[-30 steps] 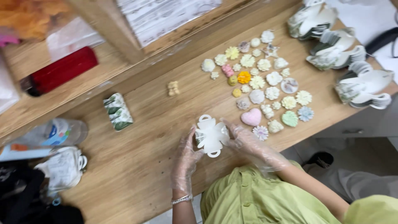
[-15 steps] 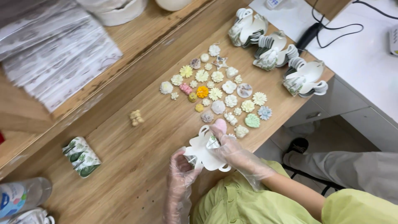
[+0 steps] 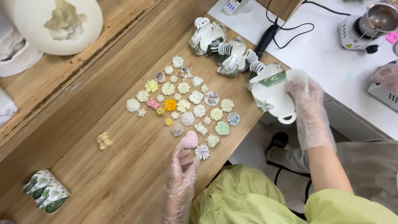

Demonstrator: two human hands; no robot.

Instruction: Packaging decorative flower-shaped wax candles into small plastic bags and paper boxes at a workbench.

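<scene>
Change: half a second before, both my hands held the white mould near my lap; now only my right hand (image 3: 309, 108) gripped the mould (image 3: 277, 96), out past the right table (image 3: 103, 174) edge.
Left hand (image 3: 182, 168): open, gloved fingertips touching the pink heart (image 3: 190, 140) at the near edge of the pieces.
Count: roughly thirty small cast pieces; three mould clusters (image 3: 232, 52) far right; one leaf-print roll (image 3: 45, 191) near left; one yellow piece (image 3: 104, 140) apart.
Hidden: mould's inside unreadable; another gloved hand (image 3: 386, 76) cut off at right.
</scene>
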